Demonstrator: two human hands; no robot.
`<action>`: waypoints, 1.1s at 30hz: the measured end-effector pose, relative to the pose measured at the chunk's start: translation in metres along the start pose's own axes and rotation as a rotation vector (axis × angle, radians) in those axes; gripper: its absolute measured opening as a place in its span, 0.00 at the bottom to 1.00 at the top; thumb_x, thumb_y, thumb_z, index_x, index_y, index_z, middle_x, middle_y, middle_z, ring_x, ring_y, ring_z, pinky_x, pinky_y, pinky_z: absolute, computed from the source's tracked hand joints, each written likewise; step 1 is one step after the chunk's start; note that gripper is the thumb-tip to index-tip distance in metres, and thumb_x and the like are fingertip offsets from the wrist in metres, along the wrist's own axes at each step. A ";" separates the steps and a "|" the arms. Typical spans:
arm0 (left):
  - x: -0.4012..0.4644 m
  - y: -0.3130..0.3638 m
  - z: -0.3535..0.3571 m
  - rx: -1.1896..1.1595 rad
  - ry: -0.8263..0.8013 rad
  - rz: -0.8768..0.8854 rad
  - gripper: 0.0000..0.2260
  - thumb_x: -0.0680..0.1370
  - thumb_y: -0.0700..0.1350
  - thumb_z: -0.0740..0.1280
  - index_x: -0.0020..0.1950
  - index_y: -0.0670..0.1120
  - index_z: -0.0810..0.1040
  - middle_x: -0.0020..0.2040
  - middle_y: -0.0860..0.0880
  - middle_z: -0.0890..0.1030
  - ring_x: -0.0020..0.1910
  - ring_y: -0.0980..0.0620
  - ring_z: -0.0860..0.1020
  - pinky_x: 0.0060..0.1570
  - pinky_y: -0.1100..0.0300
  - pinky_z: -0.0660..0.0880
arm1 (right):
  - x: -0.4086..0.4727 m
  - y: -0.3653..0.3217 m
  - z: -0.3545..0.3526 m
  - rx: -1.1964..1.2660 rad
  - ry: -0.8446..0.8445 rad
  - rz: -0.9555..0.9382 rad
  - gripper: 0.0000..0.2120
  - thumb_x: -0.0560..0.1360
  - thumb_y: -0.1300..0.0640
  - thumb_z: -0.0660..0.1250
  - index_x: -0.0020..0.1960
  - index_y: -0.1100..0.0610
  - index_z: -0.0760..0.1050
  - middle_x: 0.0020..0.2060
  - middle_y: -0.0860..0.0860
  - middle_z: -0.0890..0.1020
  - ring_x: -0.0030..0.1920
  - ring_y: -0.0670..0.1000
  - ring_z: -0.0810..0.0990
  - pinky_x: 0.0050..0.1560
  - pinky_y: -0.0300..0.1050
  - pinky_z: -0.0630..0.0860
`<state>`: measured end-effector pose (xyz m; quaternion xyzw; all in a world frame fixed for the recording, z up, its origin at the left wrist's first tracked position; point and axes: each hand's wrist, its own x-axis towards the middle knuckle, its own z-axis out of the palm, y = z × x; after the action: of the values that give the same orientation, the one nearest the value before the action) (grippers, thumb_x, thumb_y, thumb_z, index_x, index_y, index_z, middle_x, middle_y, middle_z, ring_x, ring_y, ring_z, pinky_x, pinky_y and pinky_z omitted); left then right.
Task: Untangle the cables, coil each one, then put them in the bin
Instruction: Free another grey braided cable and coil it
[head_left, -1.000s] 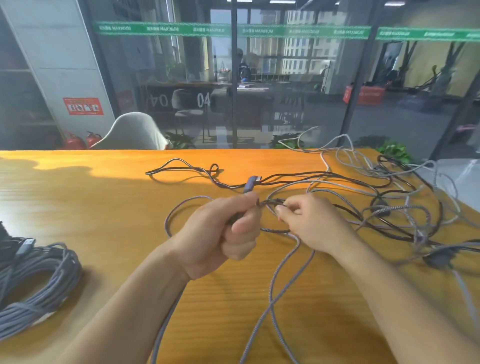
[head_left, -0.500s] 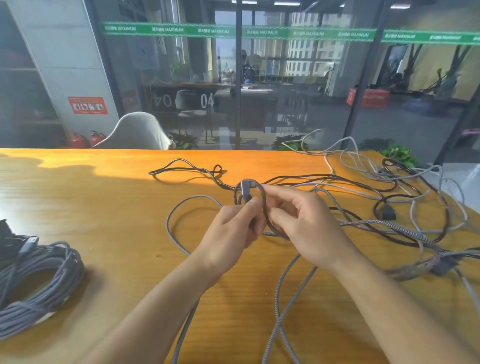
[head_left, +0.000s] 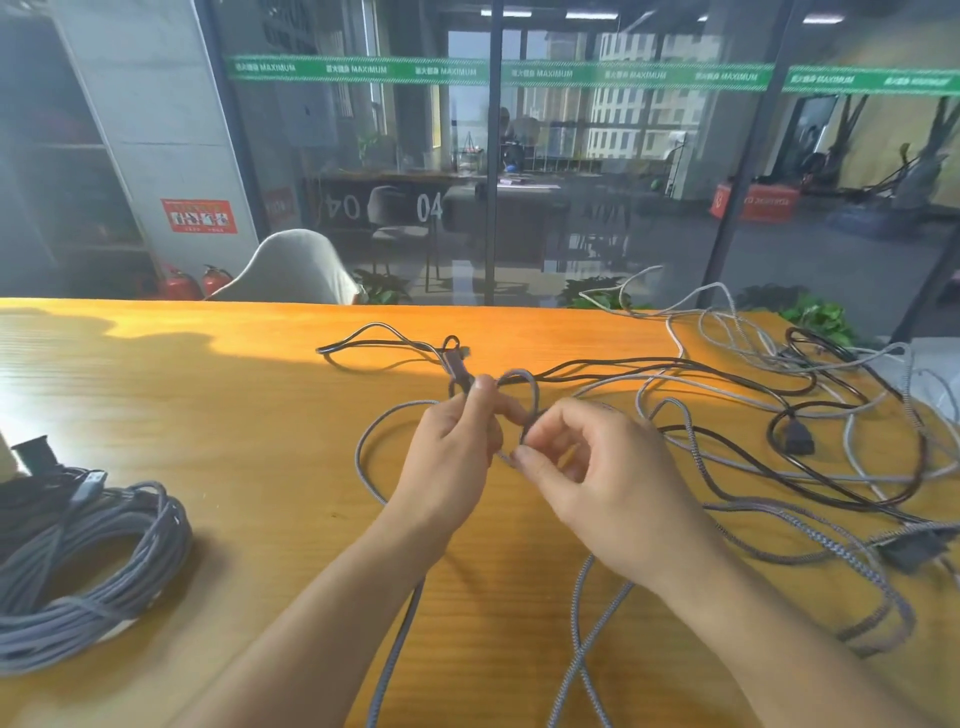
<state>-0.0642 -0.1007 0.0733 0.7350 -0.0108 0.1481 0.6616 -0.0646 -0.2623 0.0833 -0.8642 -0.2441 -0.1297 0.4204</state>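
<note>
A grey braided cable (head_left: 371, 452) loops across the middle of the wooden table. My left hand (head_left: 454, 457) pinches it just below its dark plug (head_left: 460, 366), which points up and away. My right hand (head_left: 597, 478) pinches the same cable a little to the right, so a small loop (head_left: 527, 387) stands between the two hands. Both ends of the cable trail toward me off the table's near edge. To the right lies a tangle of black and grey cables (head_left: 779, 415). No bin can be made out.
A coiled bundle of grey cable (head_left: 88, 566) lies at the near left with a black object (head_left: 34, 454) behind it. A thin black cable (head_left: 384, 345) stretches across the table's far middle. A white chair (head_left: 296, 267) stands behind the table, against a glass wall.
Both hands rose from the table and drew together. The plug end turned upright in my left hand, and my right hand bent the cable into a small loop beside it.
</note>
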 end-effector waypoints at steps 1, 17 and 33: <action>0.002 0.000 -0.003 -0.016 0.013 -0.007 0.25 0.88 0.55 0.54 0.44 0.44 0.84 0.29 0.54 0.64 0.29 0.54 0.62 0.35 0.56 0.61 | -0.003 -0.002 0.002 -0.064 -0.010 -0.004 0.08 0.79 0.47 0.71 0.43 0.47 0.79 0.34 0.44 0.83 0.34 0.45 0.80 0.33 0.38 0.73; -0.006 0.015 -0.006 -0.056 -0.240 -0.060 0.26 0.88 0.56 0.53 0.32 0.51 0.73 0.34 0.49 0.60 0.35 0.49 0.56 0.35 0.57 0.58 | -0.003 -0.004 0.004 -0.010 0.035 -0.324 0.03 0.86 0.52 0.58 0.57 0.49 0.64 0.35 0.38 0.75 0.40 0.43 0.78 0.43 0.44 0.77; -0.006 0.011 -0.011 -0.120 -0.313 -0.070 0.29 0.85 0.65 0.49 0.57 0.53 0.87 0.45 0.34 0.81 0.45 0.43 0.77 0.50 0.49 0.73 | -0.006 0.001 0.009 -0.152 -0.133 -0.511 0.05 0.86 0.50 0.58 0.51 0.46 0.64 0.41 0.41 0.75 0.39 0.46 0.74 0.37 0.46 0.72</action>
<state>-0.0743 -0.0928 0.0832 0.7083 -0.0969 0.0076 0.6992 -0.0688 -0.2574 0.0751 -0.8105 -0.4707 -0.1922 0.2909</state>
